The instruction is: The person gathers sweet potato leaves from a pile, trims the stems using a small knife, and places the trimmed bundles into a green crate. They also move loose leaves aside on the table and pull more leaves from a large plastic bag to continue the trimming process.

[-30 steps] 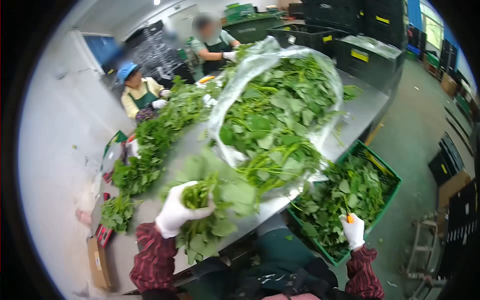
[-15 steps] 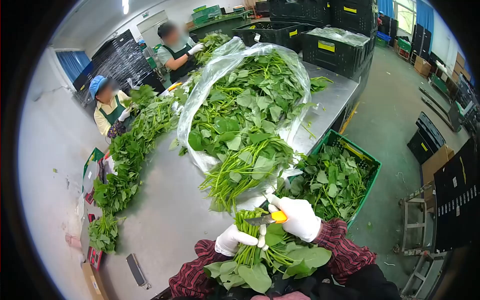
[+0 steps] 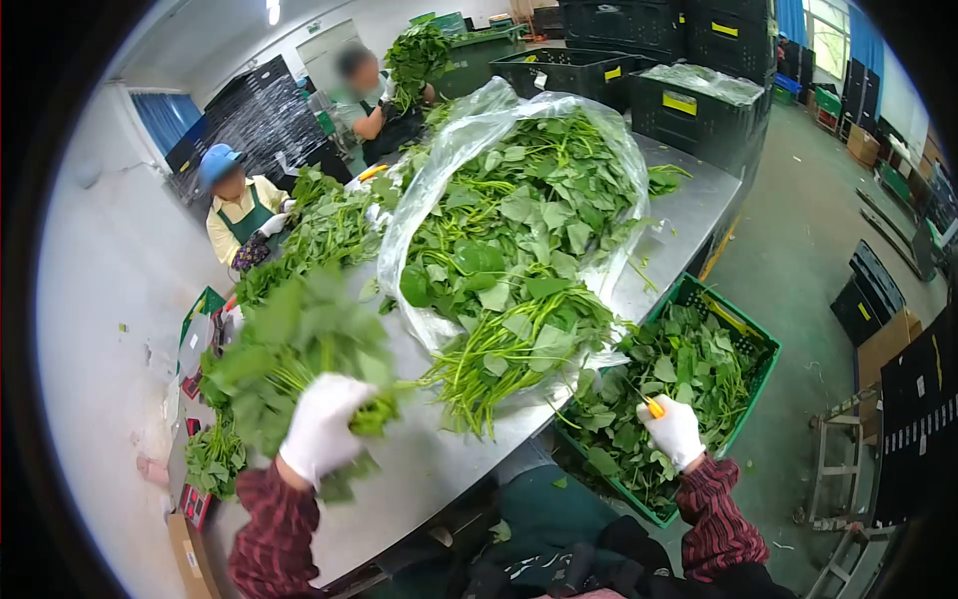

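Observation:
My left hand (image 3: pixel 324 427), in a white glove, is closed around a bunch of leafy greens (image 3: pixel 289 354) held above the left part of the metal table. The bunch is smeared by motion, its leaves pointing up and left. In my gloved right hand (image 3: pixel 675 431) is a knife with an orange handle (image 3: pixel 656 408); little of its blade shows. That hand is over the green crate (image 3: pixel 763 374), which is filled with loose leaves and stems. Between my hands, farther back, a large clear plastic bag (image 3: pixel 397 235) lies open around a heap of long-stemmed greens (image 3: pixel 529 220).
A row of greens (image 3: pixel 324 215) runs along the table's left edge. Two people (image 3: pixel 242 205) work at the far side, one lifting a bunch. Black crates (image 3: pixel 689 115) stand stacked at the back right. The metal table (image 3: pixel 439 479) reaches toward me.
My left hand has swung left and up with the bunch, away from the knife. My right hand has moved right with the knife, over the green crate. The far person has raised a bunch.

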The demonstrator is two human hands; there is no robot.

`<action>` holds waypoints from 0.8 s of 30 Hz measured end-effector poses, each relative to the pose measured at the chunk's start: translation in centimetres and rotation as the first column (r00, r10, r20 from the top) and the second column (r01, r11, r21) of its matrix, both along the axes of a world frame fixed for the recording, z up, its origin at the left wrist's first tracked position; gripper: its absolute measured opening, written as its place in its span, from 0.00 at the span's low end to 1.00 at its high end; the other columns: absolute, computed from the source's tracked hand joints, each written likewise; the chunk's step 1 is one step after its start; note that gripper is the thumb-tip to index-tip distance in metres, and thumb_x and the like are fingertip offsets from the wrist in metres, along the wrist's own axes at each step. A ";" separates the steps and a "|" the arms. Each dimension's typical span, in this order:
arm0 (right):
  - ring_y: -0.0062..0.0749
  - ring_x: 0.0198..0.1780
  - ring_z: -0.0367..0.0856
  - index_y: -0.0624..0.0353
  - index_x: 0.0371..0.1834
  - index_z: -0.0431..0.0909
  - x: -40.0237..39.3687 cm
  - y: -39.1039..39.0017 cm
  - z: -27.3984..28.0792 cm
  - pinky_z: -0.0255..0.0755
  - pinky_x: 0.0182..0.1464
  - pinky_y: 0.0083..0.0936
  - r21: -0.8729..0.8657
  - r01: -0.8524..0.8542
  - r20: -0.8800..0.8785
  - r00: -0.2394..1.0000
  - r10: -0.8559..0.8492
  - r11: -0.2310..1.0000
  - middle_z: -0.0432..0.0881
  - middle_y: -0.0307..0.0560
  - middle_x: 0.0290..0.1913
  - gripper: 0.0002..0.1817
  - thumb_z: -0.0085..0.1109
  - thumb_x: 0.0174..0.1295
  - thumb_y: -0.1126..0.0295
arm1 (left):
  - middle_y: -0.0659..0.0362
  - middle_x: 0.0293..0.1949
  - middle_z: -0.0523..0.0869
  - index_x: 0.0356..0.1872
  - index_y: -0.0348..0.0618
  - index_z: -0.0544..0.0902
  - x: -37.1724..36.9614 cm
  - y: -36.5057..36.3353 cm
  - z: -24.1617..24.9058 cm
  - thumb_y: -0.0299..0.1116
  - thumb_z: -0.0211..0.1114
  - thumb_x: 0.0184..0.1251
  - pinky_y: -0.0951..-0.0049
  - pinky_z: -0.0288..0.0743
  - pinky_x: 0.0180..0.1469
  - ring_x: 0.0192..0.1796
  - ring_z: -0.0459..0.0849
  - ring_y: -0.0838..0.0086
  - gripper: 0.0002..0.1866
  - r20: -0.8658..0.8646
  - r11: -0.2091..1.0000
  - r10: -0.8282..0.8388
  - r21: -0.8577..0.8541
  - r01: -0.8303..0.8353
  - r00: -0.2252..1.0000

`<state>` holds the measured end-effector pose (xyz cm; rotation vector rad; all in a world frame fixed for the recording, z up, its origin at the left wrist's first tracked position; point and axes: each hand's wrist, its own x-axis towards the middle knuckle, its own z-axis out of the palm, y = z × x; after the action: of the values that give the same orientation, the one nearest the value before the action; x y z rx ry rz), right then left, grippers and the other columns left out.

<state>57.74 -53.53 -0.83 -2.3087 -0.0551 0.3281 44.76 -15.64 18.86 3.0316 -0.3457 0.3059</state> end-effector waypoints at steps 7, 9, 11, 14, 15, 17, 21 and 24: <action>0.37 0.19 0.81 0.57 0.28 0.76 -1.5 0.6 -1.4 0.74 0.27 0.30 -0.077 -0.009 0.029 1.000 0.011 0.997 0.79 0.50 0.18 0.16 0.57 0.60 0.55 | 0.51 0.52 0.77 0.42 0.50 0.80 5.2 17.4 -8.3 0.27 0.62 0.45 0.52 0.55 0.69 0.61 0.71 0.58 0.18 -0.012 0.819 0.000 0.573 0.007 1.000; 0.36 0.18 0.81 0.58 0.29 0.76 -1.8 0.9 -1.4 0.74 0.26 0.29 -0.072 -0.029 0.097 0.995 0.036 0.997 0.79 0.49 0.18 0.16 0.58 0.59 0.55 | 0.52 0.64 0.70 0.55 0.66 0.78 5.7 19.3 -12.6 0.27 0.59 0.52 0.50 0.49 0.71 0.70 0.62 0.61 0.27 -0.200 0.770 0.203 0.637 -0.030 0.959; 0.35 0.18 0.81 0.58 0.28 0.75 -2.1 1.3 -0.6 0.74 0.26 0.29 0.045 -0.003 -0.009 1.000 0.003 0.999 0.79 0.50 0.19 0.16 0.59 0.59 0.56 | 0.52 0.66 0.67 0.60 0.71 0.73 5.6 21.4 -17.3 0.26 0.60 0.54 0.53 0.49 0.72 0.71 0.60 0.61 0.31 -0.396 0.823 0.361 0.561 -0.089 0.844; 0.32 0.18 0.81 0.60 0.30 0.76 -2.1 1.7 -0.8 0.73 0.25 0.27 0.182 0.026 -0.084 0.996 -0.011 0.983 0.79 0.48 0.19 0.15 0.60 0.59 0.58 | 0.53 0.58 0.75 0.57 0.66 0.77 5.4 20.1 -17.2 0.28 0.58 0.56 0.54 0.62 0.63 0.64 0.70 0.63 0.25 -0.363 0.840 0.399 0.514 -0.177 0.842; 0.32 0.18 0.81 0.60 0.30 0.76 -2.1 2.0 -0.7 0.73 0.25 0.27 0.180 0.026 -0.086 0.996 -0.011 0.983 0.79 0.48 0.19 0.15 0.60 0.59 0.58 | 0.53 0.58 0.75 0.57 0.66 0.77 5.6 19.4 -16.4 0.28 0.58 0.56 0.54 0.62 0.63 0.64 0.70 0.63 0.25 -0.365 0.841 0.398 0.512 -0.176 0.841; 0.29 0.18 0.81 0.61 0.32 0.77 -2.1 3.1 -0.3 0.73 0.24 0.25 0.295 0.065 -0.191 0.982 -0.007 0.953 0.80 0.48 0.20 0.14 0.61 0.58 0.60 | 0.55 0.41 0.83 0.47 0.58 0.82 7.2 14.9 -13.3 0.27 0.61 0.50 0.60 0.71 0.50 0.50 0.80 0.63 0.20 -0.379 0.747 0.545 0.625 -0.228 0.748; 0.27 0.18 0.81 0.63 0.33 0.78 -2.5 6.1 -1.3 0.72 0.23 0.23 0.370 0.016 -0.164 0.985 0.049 0.929 0.80 0.47 0.21 0.13 0.61 0.59 0.62 | 0.59 0.23 0.75 0.28 0.48 0.75 8.7 4.7 -11.0 0.32 0.58 0.53 0.65 0.68 0.32 0.28 0.76 0.64 0.03 0.173 0.975 -0.088 0.217 0.049 0.981; 0.22 0.17 0.79 0.61 0.34 0.78 -3.8 8.1 0.1 0.71 0.24 0.20 0.428 -0.041 -0.215 0.966 0.146 0.903 0.80 0.42 0.20 0.13 0.61 0.60 0.61 | 0.56 0.38 0.82 0.48 0.40 0.78 9.5 -2.6 -11.6 0.35 0.60 0.60 0.66 0.68 0.33 0.33 0.77 0.67 0.16 0.339 0.963 -0.241 0.200 0.181 0.909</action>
<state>53.94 -45.39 -0.74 -1.8263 -0.1054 0.5866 54.30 -18.28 7.26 3.0427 -0.7544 0.8619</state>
